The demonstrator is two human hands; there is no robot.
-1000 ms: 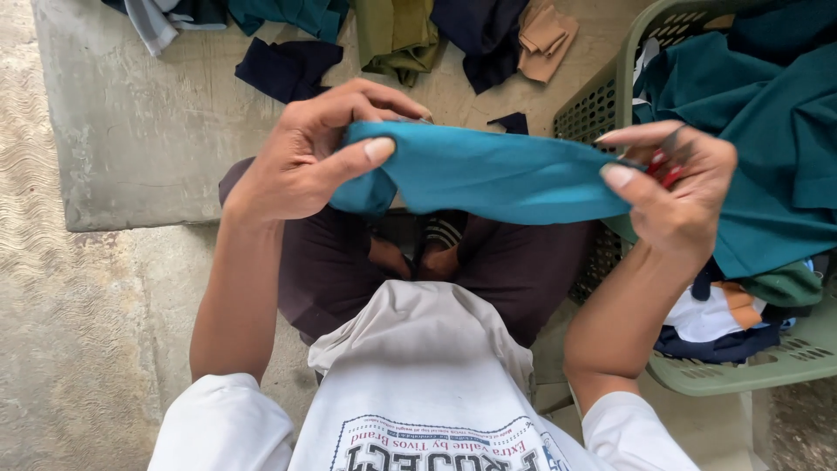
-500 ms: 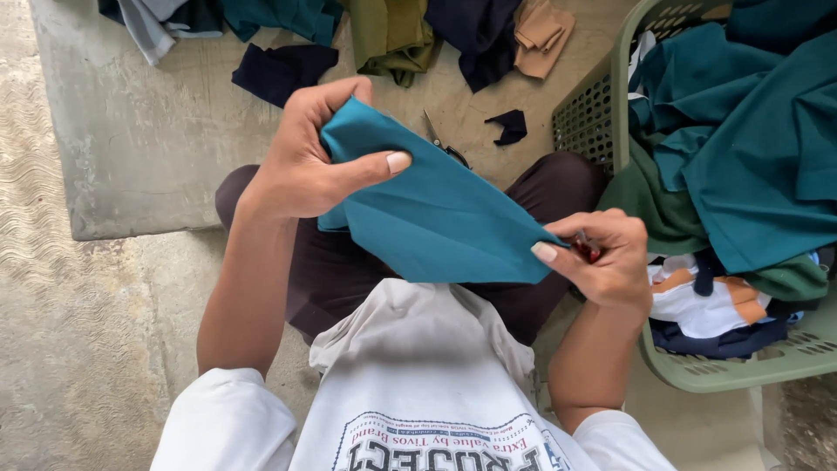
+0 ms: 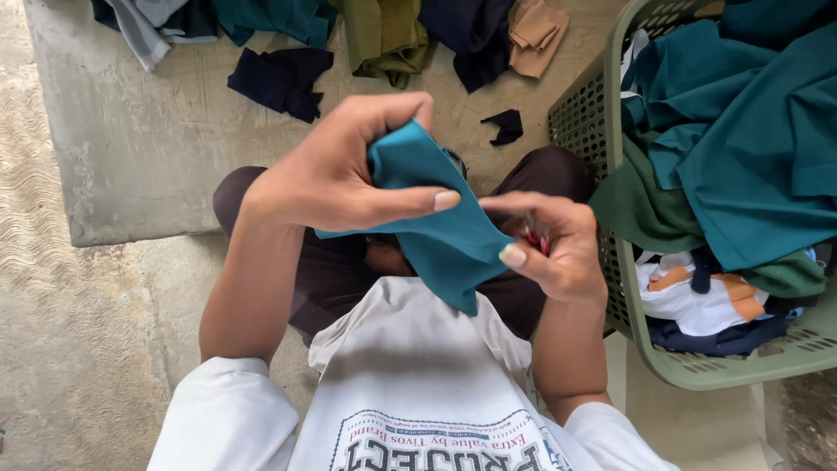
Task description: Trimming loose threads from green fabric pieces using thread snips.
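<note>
As seen from the head camera, which looks straight down over a white printed shirt (image 3: 410, 384) and dark trousers (image 3: 331, 270), both hands meet above the lap on a piece of teal cloth (image 3: 445, 218). The left hand (image 3: 336, 170) grasps the upper part of the cloth, its fingers curled over the top edge and its thumb lying flat across the front of the fabric. The right hand (image 3: 549, 240) pinches the cloth's right edge between thumb and fingers, and a small red-handled object (image 3: 534, 234) sits tucked inside the same hand; its kind cannot be told. The cloth hangs folded between the two hands, its lower corner pointing down towards the shirt. Just beside the person's right knee stands a green plastic laundry basket (image 3: 697, 371), its mesh wall near the right forearm. Inside it lie heaped garments: large teal pieces (image 3: 750, 139) on top, a dark green piece (image 3: 645, 209) below them, and a white garment with orange patches (image 3: 697, 301) near the front rim. On the concrete floor (image 3: 131, 157) ahead lie further clothes: a navy piece (image 3: 283, 80), an olive piece (image 3: 384, 35), a tan folded piece (image 3: 536, 30), and a small dark scrap (image 3: 506, 125) just beyond the knees.
</note>
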